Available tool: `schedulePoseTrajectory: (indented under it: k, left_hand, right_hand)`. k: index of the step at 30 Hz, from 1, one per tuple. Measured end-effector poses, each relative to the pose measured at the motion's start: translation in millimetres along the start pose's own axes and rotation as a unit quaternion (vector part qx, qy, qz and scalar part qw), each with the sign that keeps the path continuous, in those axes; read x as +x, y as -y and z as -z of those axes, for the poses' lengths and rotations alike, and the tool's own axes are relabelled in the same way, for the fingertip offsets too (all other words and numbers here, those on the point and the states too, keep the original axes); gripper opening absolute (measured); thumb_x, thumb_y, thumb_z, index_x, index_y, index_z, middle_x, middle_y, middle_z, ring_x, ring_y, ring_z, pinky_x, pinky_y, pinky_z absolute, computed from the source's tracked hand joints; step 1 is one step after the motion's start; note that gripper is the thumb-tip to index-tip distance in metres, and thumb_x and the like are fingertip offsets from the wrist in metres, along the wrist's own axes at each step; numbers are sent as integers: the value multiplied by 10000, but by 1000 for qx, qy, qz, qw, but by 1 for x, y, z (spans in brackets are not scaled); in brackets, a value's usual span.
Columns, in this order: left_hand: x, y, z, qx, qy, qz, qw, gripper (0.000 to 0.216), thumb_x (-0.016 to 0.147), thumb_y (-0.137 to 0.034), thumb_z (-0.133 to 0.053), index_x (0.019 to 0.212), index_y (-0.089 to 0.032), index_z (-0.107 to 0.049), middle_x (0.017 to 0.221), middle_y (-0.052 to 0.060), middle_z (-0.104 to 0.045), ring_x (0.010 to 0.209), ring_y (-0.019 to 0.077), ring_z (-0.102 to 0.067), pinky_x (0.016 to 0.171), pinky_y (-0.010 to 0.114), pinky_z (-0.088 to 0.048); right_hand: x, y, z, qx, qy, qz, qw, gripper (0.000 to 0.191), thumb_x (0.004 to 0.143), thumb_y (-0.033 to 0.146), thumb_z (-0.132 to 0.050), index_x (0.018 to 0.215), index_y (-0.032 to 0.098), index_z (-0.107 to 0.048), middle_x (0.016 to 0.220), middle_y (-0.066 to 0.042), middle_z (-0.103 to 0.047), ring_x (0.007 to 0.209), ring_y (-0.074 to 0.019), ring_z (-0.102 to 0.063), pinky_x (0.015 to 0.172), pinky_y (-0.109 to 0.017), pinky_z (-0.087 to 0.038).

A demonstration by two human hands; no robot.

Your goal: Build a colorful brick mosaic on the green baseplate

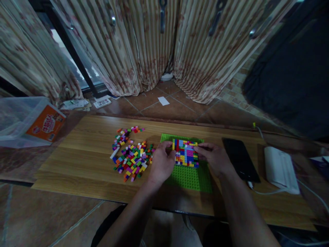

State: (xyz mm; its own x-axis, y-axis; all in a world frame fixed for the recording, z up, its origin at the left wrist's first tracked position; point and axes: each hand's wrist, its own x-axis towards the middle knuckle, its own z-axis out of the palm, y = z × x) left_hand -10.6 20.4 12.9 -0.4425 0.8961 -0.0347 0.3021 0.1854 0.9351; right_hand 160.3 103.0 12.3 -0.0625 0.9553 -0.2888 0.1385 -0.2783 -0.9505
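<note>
A panel of multicoloured toy bricks (186,154) lies over the upper part of a green studded baseplate (191,179). My left hand (163,162) is closed at the panel's left edge, with thumb and fingers against it. On the opposite side, my right hand (215,157) has its thumb and fingertips on the right edge. Whether the panel is pressed onto the studs or just resting there, I cannot tell. Left of my left hand spreads a heap of loose bricks (135,158) in many colours.
The wooden table (84,154) carries a black phone (241,159) with a cable and a white box-like device (280,169) at right. A clear plastic bin (20,118) with an orange label stands at left. Striped curtains (144,51) hang beyond the table.
</note>
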Motion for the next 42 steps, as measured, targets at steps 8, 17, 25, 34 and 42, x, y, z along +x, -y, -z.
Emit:
schedulePoseTrajectory:
  k: [8, 17, 25, 34, 42]
  left_hand:
    - [2, 3, 3, -10, 6, 8, 1000, 263, 794, -122, -608, 1051, -149, -658, 1039, 96, -707, 947, 214, -674, 874, 363, -534]
    - [3, 3, 3, -8, 19, 5, 1000, 268, 801, -128, -602, 1064, -151, -654, 1082, 97, -705, 958, 209, -672, 869, 359, -537]
    - [-1, -1, 8, -17, 30, 9, 999, 267, 818, -132, -578, 1074, -149, -653, 1024, 83, -721, 831, 169, -680, 772, 295, -551]
    - [9, 7, 60, 76, -30, -55, 995, 241, 828, -110, -540, 1011, -163, -688, 969, 58, -733, 808, 156, -670, 766, 266, -523]
    - [16, 30, 137, 235, 9, -35, 971, 126, 744, -156, -620, 848, -162, -692, 810, 20, -707, 753, 162, -631, 693, 250, -488]
  right_hand:
    - [0, 2, 7, 26, 26, -24, 999, 426, 506, 468, -880, 759, 161, -727, 679, -18, -698, 588, -114, -621, 555, -224, -529]
    - [-1, 8, 7, -9, -26, -20, 999, 361, 611, 480, -812, 719, 150, -713, 606, -7, -659, 527, -100, -585, 511, -212, -500]
    - [3, -3, 5, -99, -1, 2, 995, 376, 617, 476, -780, 797, 148, -744, 624, -32, -697, 578, -166, -644, 529, -272, -530]
    - [4, -2, 12, -139, -28, 0, 990, 304, 685, 478, -737, 754, 182, -726, 684, -70, -722, 585, -186, -669, 533, -295, -562]
    - [6, -1, 21, -141, -81, 49, 985, 308, 679, 527, -734, 744, 227, -703, 652, -29, -690, 585, -160, -628, 541, -274, -544]
